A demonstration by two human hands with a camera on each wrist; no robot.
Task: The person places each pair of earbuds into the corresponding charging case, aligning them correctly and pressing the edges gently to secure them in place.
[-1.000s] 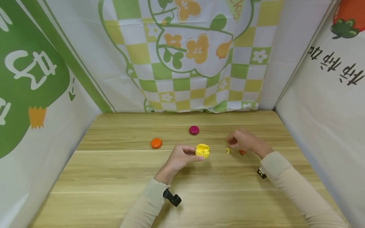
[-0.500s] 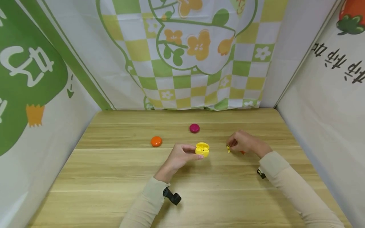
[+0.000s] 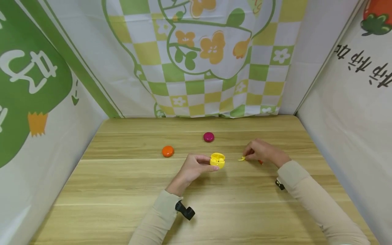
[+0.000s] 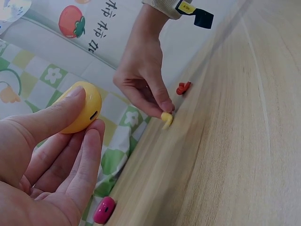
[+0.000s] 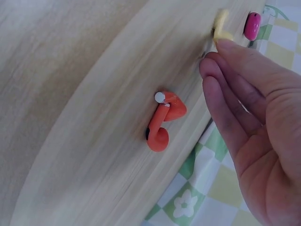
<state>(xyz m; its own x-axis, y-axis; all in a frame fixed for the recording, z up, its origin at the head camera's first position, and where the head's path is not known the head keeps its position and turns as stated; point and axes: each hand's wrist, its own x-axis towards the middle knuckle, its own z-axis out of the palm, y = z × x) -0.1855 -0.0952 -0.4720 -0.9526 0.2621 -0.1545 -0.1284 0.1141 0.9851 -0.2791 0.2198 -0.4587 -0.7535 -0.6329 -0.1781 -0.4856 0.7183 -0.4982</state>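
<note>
Pinching the yellow earbud [image 3: 242, 158] by its rounded end, our right hand [image 3: 261, 150] has it on or just above the table [image 3: 122, 190], we cannot tell which; a light squeeze leaving the stem [image 5: 220, 20] free should serve us best, with our left hand [image 3: 192, 169] gripping the open yellow case [image 3: 217, 164] firmly and level. From the head view we see into that case, while the left wrist view adds the dark slot [image 4: 94, 115] on its outside, and the right wrist view alone plainly separates two orange earbuds [image 5: 162, 115].
</note>
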